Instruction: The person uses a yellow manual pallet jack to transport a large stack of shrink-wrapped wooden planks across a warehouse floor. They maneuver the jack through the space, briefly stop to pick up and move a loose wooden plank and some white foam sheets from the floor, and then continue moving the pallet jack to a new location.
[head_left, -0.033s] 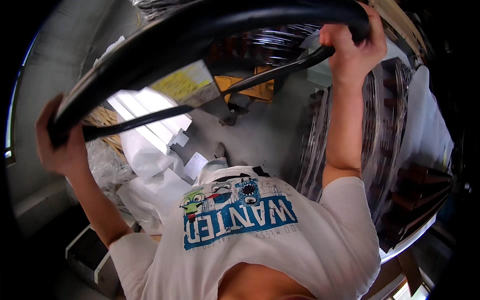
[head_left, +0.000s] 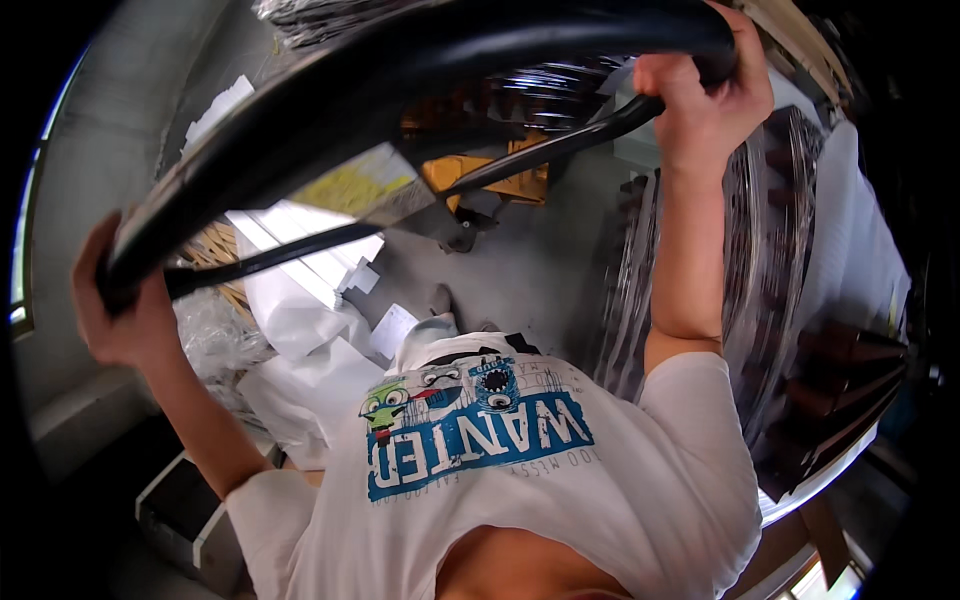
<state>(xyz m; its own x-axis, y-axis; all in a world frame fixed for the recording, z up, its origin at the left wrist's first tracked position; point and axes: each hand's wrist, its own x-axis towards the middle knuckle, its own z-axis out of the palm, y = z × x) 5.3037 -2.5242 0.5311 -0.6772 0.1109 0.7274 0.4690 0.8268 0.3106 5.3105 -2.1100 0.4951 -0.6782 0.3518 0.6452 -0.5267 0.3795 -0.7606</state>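
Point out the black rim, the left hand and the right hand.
black rim (head_left: 400, 75), head view, on its curved upper band.
left hand (head_left: 125, 320), head view, on the back of the hand.
right hand (head_left: 700, 110), head view, on the knuckles wrapped over the rim.

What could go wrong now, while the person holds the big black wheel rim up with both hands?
1. The black wheel rim hangs only from the left hand and right hand, far apart; a slipping grip could tilt or drop it.
2. Loose white paper sheets lie on the floor by the feet; stepping there may cause a slip.
3. Stacked shiny rims stand close; a swing could hit them.
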